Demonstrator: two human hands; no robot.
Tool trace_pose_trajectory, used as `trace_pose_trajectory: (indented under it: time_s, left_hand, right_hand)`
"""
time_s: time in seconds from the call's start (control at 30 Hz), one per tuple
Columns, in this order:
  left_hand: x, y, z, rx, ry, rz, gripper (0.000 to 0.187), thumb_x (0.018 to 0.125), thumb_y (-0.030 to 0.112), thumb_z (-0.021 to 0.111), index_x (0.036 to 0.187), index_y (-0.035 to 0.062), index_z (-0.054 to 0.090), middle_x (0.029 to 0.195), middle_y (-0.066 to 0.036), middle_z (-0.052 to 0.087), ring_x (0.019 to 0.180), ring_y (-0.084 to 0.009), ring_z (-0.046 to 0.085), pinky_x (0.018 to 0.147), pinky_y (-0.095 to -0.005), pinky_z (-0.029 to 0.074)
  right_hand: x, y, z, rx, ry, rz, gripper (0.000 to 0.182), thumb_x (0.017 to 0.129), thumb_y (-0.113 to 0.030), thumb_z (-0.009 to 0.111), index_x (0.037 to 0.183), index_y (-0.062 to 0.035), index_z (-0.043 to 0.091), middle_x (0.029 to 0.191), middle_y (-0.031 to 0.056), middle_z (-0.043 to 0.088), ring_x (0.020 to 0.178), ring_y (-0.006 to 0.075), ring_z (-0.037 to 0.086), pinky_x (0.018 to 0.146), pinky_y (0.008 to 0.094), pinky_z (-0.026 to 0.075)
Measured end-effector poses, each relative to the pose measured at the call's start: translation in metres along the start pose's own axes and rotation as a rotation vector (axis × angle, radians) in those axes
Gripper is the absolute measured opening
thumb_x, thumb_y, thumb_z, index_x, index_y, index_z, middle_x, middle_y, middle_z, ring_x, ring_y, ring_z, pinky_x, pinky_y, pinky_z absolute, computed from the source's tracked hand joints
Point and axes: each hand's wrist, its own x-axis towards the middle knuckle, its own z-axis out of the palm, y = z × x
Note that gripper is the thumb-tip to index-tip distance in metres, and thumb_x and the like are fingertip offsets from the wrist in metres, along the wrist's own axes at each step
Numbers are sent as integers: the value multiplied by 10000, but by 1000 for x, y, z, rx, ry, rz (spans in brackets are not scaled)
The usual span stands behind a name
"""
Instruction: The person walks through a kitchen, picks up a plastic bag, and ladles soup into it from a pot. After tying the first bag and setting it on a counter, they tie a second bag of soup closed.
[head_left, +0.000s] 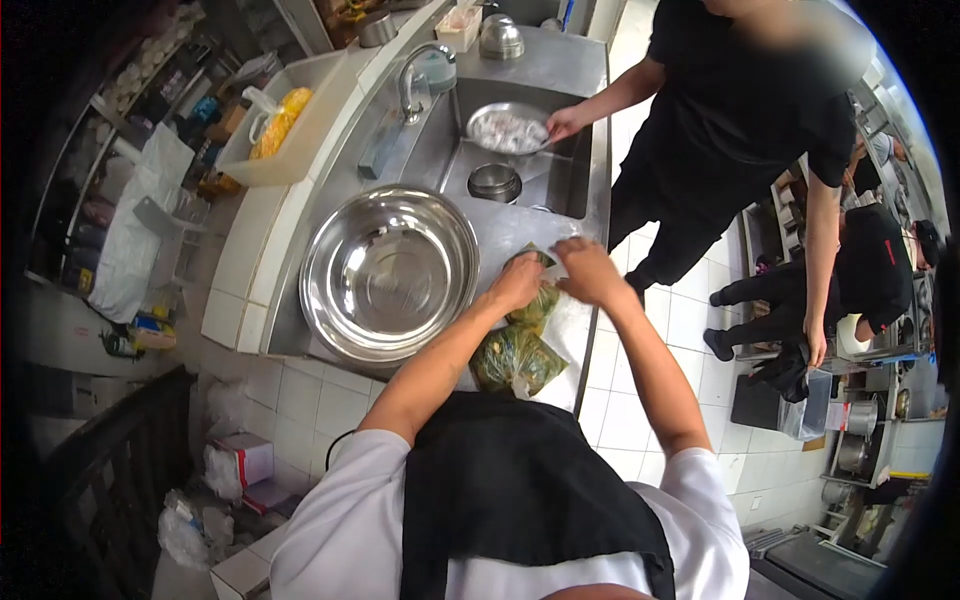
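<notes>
My left hand (516, 283) and my right hand (588, 270) both grip a clear plastic bag of green leafy stuff (535, 305) on the steel counter (500, 232), the hands at its top end. A second bag of the same greens (515, 360) lies nearer me, untouched. A large empty steel bowl (388, 272) sits just left of my left hand.
A co-worker in black stands at right, one hand (563, 123) on a steel bowl of pale food (506, 130) in the sink (560, 180). A small steel bowl (494, 182) and faucet (415, 75) are there too. A white tub (285, 125) sits on the left ledge.
</notes>
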Motion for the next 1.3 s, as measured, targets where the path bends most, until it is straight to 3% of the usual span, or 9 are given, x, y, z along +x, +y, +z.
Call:
trace_pose_trajectory:
  time_s: [0.13,0.17,0.3,0.43,0.57,0.73,0.8,0.97,1.3]
  left_hand:
    - [-6,19,-16,13,-9,-10,269,774,-64,605,1028,-7,672,1068,-196,596,999,-389,599,882,-439,491]
    - [-11,27,-22,15,-36,-139,218,771,18,676,989,10,667,1275,-156,548,1134,-348,553,945,-446,449]
    - [-27,45,-23,86,161,-90,379,742,208,777,1058,50,641,1469,-69,423,1339,-282,414,1062,-491,293]
    - [-26,36,12,-3,323,-169,441,698,155,775,1098,67,611,1478,-41,446,1396,-279,389,1094,-505,258]
    - [-19,36,-4,-41,264,-131,372,704,51,741,1053,89,616,1447,-29,526,1389,-290,427,1085,-517,296]
    - [-9,13,6,-67,222,-36,285,758,37,719,1027,63,631,1419,-37,557,1366,-276,457,1082,-473,336]
    - [-3,0,19,-127,224,-5,321,790,52,712,1107,65,656,1423,-51,552,1367,-255,455,1071,-440,357]
    - [-3,61,-30,137,297,-78,235,765,144,795,998,127,769,1019,-96,622,1023,-304,610,938,-474,441]
    - [36,55,-49,6,26,-152,206,784,92,763,987,57,773,965,-150,682,896,-354,667,801,-420,523]
  right_hand:
    - [7,3,22,49,-464,314,303,870,-243,605,1050,-27,718,1113,225,697,1070,372,667,951,474,506]
    - [9,11,23,44,-467,304,303,870,-243,605,1050,-27,718,1113,225,697,1070,372,667,951,474,506]
    - [15,-1,-10,471,-501,246,295,848,-200,580,948,53,696,956,309,680,933,432,680,838,466,529]
    - [18,-11,16,558,-337,260,278,843,-188,613,935,64,685,813,271,672,828,364,689,752,447,510]
    - [13,-10,5,491,-384,161,286,843,-198,627,952,59,690,798,277,657,776,366,662,771,436,491]
    - [13,9,-6,820,-399,294,306,919,-284,687,824,5,714,648,24,584,635,124,516,607,318,426]
    - [16,17,-11,975,-325,509,479,945,-415,692,645,-59,578,536,-41,430,466,69,342,436,283,253]
    - [-3,49,-13,1250,-231,754,464,949,-387,695,630,-95,527,528,-45,406,423,78,361,397,250,274]
    - [-50,22,10,1807,26,639,377,1027,-330,576,754,-70,562,593,-37,434,508,100,408,495,242,345]
